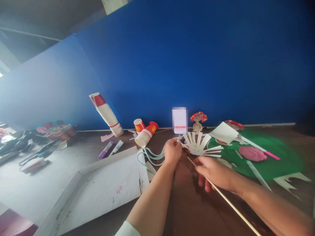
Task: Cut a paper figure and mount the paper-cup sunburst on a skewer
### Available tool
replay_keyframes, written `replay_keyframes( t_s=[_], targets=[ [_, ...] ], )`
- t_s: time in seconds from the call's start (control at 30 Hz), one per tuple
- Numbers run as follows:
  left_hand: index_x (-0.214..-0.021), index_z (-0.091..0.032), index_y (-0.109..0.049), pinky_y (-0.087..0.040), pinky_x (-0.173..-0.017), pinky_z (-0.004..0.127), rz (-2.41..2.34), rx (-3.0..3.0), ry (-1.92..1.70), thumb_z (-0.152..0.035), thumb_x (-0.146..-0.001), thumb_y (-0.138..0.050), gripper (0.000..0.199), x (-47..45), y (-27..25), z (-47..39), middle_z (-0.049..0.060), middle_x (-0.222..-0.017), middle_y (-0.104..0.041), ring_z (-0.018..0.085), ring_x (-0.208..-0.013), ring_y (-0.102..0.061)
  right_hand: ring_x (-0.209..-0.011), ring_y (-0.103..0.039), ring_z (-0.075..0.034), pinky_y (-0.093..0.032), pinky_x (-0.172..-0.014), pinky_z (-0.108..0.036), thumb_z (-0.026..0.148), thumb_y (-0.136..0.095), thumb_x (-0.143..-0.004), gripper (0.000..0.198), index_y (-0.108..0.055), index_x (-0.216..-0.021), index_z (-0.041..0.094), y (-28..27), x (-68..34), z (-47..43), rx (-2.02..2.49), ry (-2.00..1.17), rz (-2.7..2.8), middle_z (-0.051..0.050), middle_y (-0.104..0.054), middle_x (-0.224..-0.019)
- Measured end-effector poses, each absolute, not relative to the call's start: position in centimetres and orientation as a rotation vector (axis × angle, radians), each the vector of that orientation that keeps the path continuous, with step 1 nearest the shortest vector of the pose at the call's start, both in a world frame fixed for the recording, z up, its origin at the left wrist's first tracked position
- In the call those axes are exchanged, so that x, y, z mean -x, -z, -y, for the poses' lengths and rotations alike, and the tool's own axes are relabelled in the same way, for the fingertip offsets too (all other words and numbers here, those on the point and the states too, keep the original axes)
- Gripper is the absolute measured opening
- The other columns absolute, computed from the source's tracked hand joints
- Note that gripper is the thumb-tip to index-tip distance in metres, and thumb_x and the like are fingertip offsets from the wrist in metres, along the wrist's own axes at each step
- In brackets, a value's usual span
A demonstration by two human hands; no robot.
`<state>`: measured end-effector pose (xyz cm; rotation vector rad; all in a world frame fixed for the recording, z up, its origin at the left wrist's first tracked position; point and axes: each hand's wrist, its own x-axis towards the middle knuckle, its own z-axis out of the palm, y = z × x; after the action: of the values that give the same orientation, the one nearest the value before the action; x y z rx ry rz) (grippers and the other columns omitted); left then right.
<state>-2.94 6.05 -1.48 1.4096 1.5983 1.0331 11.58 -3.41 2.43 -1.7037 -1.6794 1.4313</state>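
My left hand (173, 151) pinches the edge of a white paper cup cut into splayed strips (199, 145), held just above the brown table (192, 203). My right hand (213, 171) grips a long thin wooden stick (226, 199) that runs from near the cut cup down to the lower right. Pale green cords (150, 156) loop on the table just left of my left hand.
A white cardboard tray (103, 186) lies at lower left. Stacked and loose red-and-white paper cups (146, 132) stand by the blue wall. A green paper sheet (278, 157) with a pink shape (252, 153), a white paper piece and a pink-tipped pen lies at right. Glue sticks and scissors lie at left.
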Motion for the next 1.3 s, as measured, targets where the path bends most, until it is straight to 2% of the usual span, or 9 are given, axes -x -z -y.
replay_keyframes(
  t_s=[0.1,0.23,0.4,0.5,0.57,0.8,1.07,1.2,1.3],
  targets=[
    [-0.089,-0.016,-0.07,-0.053,-0.058,0.027,-1.507,-1.298,-0.998,-0.022,-0.082,-0.062,0.012,3.0,1.3,-6.1,0.007,-0.081,-0.075,0.02,-0.068,-0.07,-0.044,-0.064,-0.011,-0.041,-0.039,-0.017,0.019,-0.041,-0.096,0.019,-0.056,-0.108,0.018,-1.6,-11.4,3.3,1.647,-1.443,1.506,0.0,-0.071,-0.063],
    [-0.081,-0.014,-0.068,-0.057,-0.063,0.027,-1.34,-1.081,-0.829,-0.012,-0.078,-0.064,0.006,3.2,0.7,-5.9,0.006,-0.072,-0.073,0.018,-0.07,-0.07,-0.05,-0.067,-0.014,-0.045,-0.042,-0.02,0.029,-0.044,-0.099,0.018,-0.055,-0.111,0.02,-0.9,-10.6,3.2,1.554,-1.46,1.285,0.0,-0.07,-0.064],
    [-0.075,-0.011,-0.068,-0.058,-0.067,0.028,-1.189,-1.018,-0.673,-0.009,-0.079,-0.064,0.006,3.8,0.0,-5.4,0.011,-0.077,-0.074,0.02,-0.076,-0.072,-0.054,-0.069,-0.018,-0.048,-0.045,-0.025,0.035,-0.047,-0.098,0.019,-0.059,-0.109,0.025,-0.3,-9.9,3.4,1.494,-1.442,1.191,0.0,-0.072,-0.068],
    [-0.073,-0.013,-0.069,-0.058,-0.069,0.028,-1.198,-1.014,-0.599,-0.011,-0.08,-0.064,0.008,3.9,-0.5,-5.1,0.011,-0.081,-0.074,0.023,-0.085,-0.072,-0.054,-0.07,-0.018,-0.048,-0.044,-0.025,0.035,-0.047,-0.098,0.018,-0.059,-0.109,0.025,0.0,-9.7,3.6,1.506,-1.432,1.163,0.0,-0.072,-0.069],
    [-0.073,-0.013,-0.07,-0.057,-0.067,0.027,-1.224,-1.018,-0.58,-0.013,-0.081,-0.064,0.01,3.9,-0.7,-5.2,0.01,-0.08,-0.073,0.022,-0.084,-0.071,-0.053,-0.07,-0.018,-0.047,-0.043,-0.024,0.034,-0.047,-0.099,0.016,-0.058,-0.106,0.025,0.1,-9.6,3.6,1.504,-1.433,1.143,0.001,-0.071,-0.068],
    [-0.086,-0.011,-0.072,-0.055,-0.061,0.022,-1.129,-0.922,-0.555,-0.011,-0.087,-0.059,0.013,4.1,-0.7,-5.5,0.004,-0.067,-0.064,0.011,-0.062,-0.06,-0.05,-0.067,-0.016,-0.047,-0.043,-0.023,0.031,-0.043,-0.101,0.015,-0.057,-0.102,0.024,0.2,-9.4,3.6,1.49,-1.438,1.138,0.001,-0.071,-0.066],
    [-0.087,-0.009,-0.074,-0.053,-0.073,0.021,-0.93,-0.945,-0.509,0.003,-0.083,-0.061,0.019,5.1,-0.5,-5.5,0.008,-0.077,-0.07,0.011,-0.074,-0.066,-0.05,-0.068,-0.017,-0.049,-0.043,-0.024,0.03,-0.043,-0.1,0.015,-0.057,-0.102,0.024,0.3,-9.4,3.4,1.515,-1.452,1.14,0.001,-0.07,-0.062],
    [-0.094,-0.009,-0.074,-0.056,-0.08,0.026,-0.907,-0.925,-0.523,0.004,-0.079,-0.064,0.022,5.3,0.1,-5.8,0.011,-0.088,-0.074,0.013,-0.08,-0.068,-0.049,-0.068,-0.017,-0.049,-0.042,-0.023,0.028,-0.043,-0.1,0.015,-0.057,-0.105,0.024,0.5,-9.4,3.4,1.515,-1.454,1.141,0.002,-0.069,-0.061],
    [-0.095,-0.009,-0.073,-0.056,-0.082,0.028,-0.911,-0.907,-0.527,0.004,-0.079,-0.066,0.022,5.4,0.4,-6.0,0.012,-0.089,-0.074,0.012,-0.078,-0.068,-0.049,-0.067,-0.017,-0.048,-0.041,-0.023,0.029,-0.044,-0.1,0.015,-0.057,-0.105,0.024,0.8,-9.4,3.4,1.517,-1.443,1.147,0.002,-0.069,-0.061]
  ],
)
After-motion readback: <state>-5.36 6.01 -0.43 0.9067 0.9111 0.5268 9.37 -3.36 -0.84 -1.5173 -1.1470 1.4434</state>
